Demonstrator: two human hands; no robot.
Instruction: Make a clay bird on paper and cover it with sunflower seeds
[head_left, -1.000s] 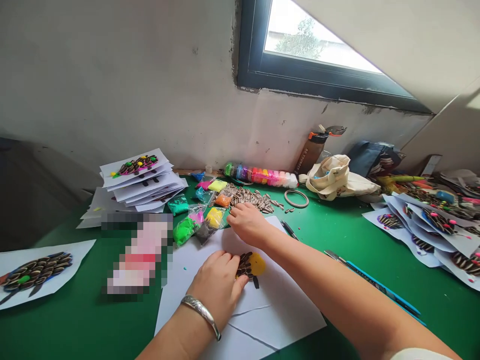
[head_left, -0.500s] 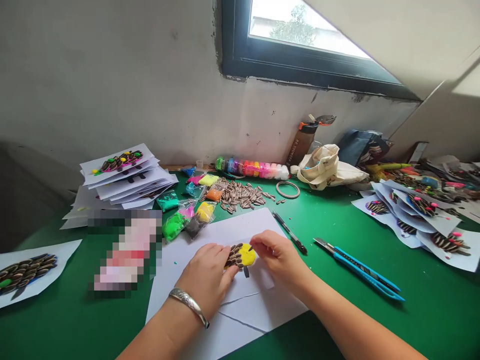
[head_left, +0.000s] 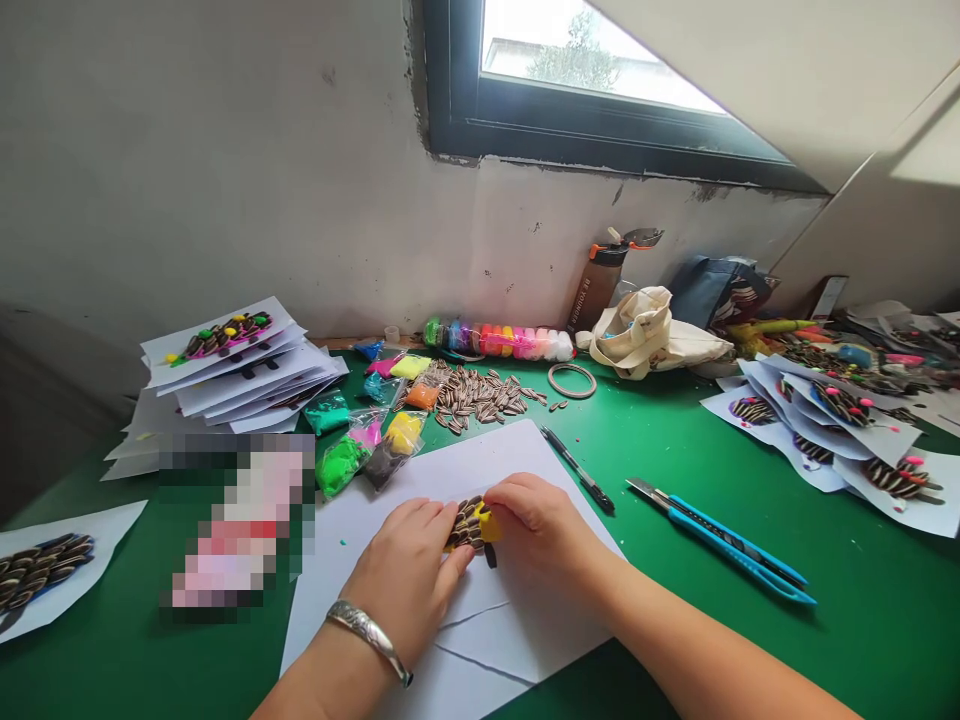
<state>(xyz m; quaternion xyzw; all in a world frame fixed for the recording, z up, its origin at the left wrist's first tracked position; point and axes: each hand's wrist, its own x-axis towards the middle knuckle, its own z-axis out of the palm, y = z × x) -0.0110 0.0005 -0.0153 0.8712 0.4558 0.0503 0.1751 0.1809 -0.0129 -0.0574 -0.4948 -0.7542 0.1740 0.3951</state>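
Observation:
On a white paper sheet (head_left: pixel 487 640) with drawn lines lies a yellow clay shape (head_left: pixel 491 527), its left part covered by overlapping striped sunflower seeds (head_left: pixel 467 522). One dark seed (head_left: pixel 490 555) sticks out below it. My left hand (head_left: pixel 405 555), with a silver bangle at the wrist, lies flat on the paper; its thumb and fingers are apart on either side of the seed-covered part, touching it. My right hand (head_left: pixel 529 515) pinches a sunflower seed at the upper edge of the yellow clay. The seed is mostly hidden by the fingertips.
Loose sunflower seeds (head_left: pixel 484 395) and bags of coloured clay (head_left: pixel 343 465) lie behind the paper. To the right are a pen (head_left: pixel 577 470) and a blue utility knife (head_left: pixel 720 540), blade out. Stacks of finished seed pictures (head_left: pixel 240 375) stand left; more (head_left: pixel 832 420) lie right.
My right hand has moved slightly left with the seed, onto the upper part of the yellow clay. My left hand stays by the seed-covered part. The view has shifted a little.

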